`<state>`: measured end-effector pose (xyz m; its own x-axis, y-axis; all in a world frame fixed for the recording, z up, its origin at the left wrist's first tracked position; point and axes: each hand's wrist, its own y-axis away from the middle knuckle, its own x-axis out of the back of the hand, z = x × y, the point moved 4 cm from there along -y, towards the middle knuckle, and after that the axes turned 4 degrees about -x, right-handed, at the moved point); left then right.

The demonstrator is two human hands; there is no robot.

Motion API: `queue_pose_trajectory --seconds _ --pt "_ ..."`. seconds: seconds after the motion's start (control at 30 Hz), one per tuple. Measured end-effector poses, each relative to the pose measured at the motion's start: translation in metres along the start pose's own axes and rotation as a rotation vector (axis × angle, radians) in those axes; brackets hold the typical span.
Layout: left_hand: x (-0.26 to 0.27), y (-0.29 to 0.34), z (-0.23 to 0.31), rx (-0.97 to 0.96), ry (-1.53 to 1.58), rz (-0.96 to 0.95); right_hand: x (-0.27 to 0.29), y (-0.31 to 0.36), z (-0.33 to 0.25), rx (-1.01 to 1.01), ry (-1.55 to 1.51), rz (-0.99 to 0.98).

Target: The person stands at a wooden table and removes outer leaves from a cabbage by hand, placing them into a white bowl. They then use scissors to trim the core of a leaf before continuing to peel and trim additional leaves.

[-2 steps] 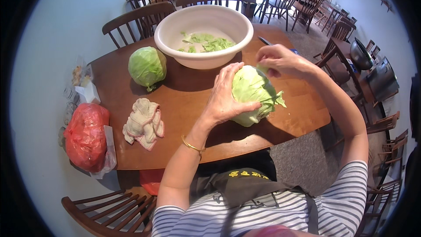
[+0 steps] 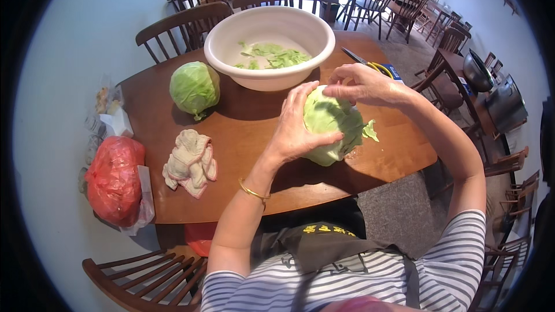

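A pale green cabbage (image 2: 330, 133) is held above the near middle of the wooden table (image 2: 248, 167). My left hand (image 2: 293, 127) is wrapped round its left side, the thumb across the front. Bent over the cabbage's top right, my right hand (image 2: 361, 84) has its fingers curled towards the thumb; whatever they pinch is hidden. A torn leaf (image 2: 370, 131) sticks out at the cabbage's right side. Beyond it stands a big white basin (image 2: 269, 78) with loose leaf pieces (image 2: 283, 58) inside. A second whole cabbage (image 2: 195, 88) rests left of the basin.
Yellow-handled scissors (image 2: 376, 67) lie at the table's far right, by a small blue box (image 2: 393, 73). A crumpled cloth (image 2: 191, 162) and a filled red plastic bag (image 2: 115, 179) are on the left. Chairs (image 2: 185, 26) surround the table; a metal pot (image 2: 509, 104) stands at the right.
My right hand has moved left over the cabbage's top, uncovering the scissors. A bit of green seen at its fingertips is now out of sight. My left hand keeps its hold.
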<state>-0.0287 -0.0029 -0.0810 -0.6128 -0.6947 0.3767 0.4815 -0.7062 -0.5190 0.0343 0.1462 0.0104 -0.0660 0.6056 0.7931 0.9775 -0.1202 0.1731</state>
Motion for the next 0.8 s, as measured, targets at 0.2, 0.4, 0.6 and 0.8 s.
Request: queue_pose_trajectory --seconds 0.2,0.4,0.6,0.8 --pt "-0.002 -0.002 -0.002 0.006 0.045 -0.033 -0.003 0.000 -0.006 0.230 0.077 -0.009" --pt "-0.002 -0.001 0.002 -0.036 0.021 -0.045 0.002 0.003 -0.017 0.118 0.115 -0.061" --pt "-0.002 -0.002 -0.005 -0.015 0.063 -0.045 -0.004 0.012 -0.021 0.294 0.155 0.084" --pt "0.001 -0.003 -0.007 0.005 0.034 -0.011 -0.021 0.017 -0.014 0.531 0.317 0.587"
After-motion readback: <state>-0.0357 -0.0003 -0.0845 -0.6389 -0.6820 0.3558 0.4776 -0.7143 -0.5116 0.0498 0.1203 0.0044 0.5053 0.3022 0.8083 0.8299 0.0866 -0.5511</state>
